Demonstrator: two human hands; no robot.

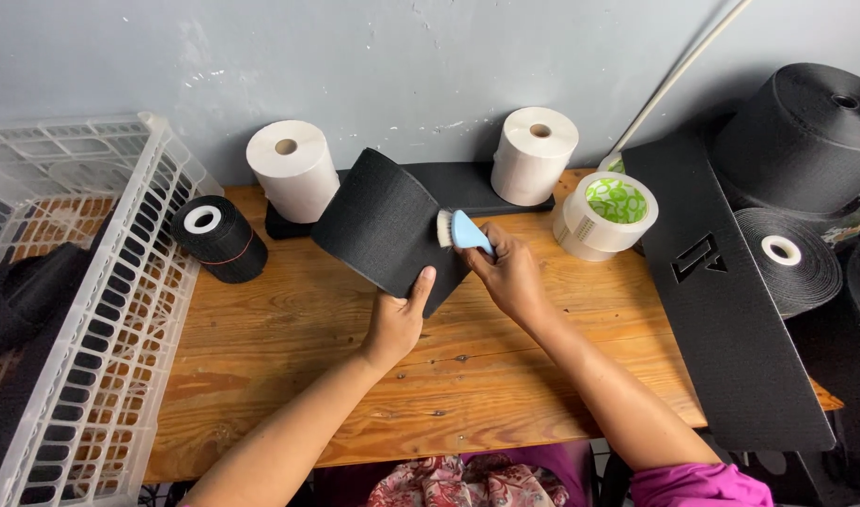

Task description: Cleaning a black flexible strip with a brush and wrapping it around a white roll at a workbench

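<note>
My left hand (pixel 398 317) grips the near edge of a black curved fabric band (pixel 385 225), holding it raised above the wooden table (pixel 289 376). My right hand (pixel 511 272) holds a small light-blue brush (pixel 463 230) with white bristles, which press against the right side of the band. Both forearms reach in from the bottom of the view.
A white plastic crate (pixel 120 310) stands at the left with black cloth inside. Two white rolls (pixel 294 169) (pixel 535 155), a small black roll (pixel 218 237), a clear tape roll (pixel 606 214), a flat black panel (pixel 730 310) and large black rolls (pixel 805 131) ring the table.
</note>
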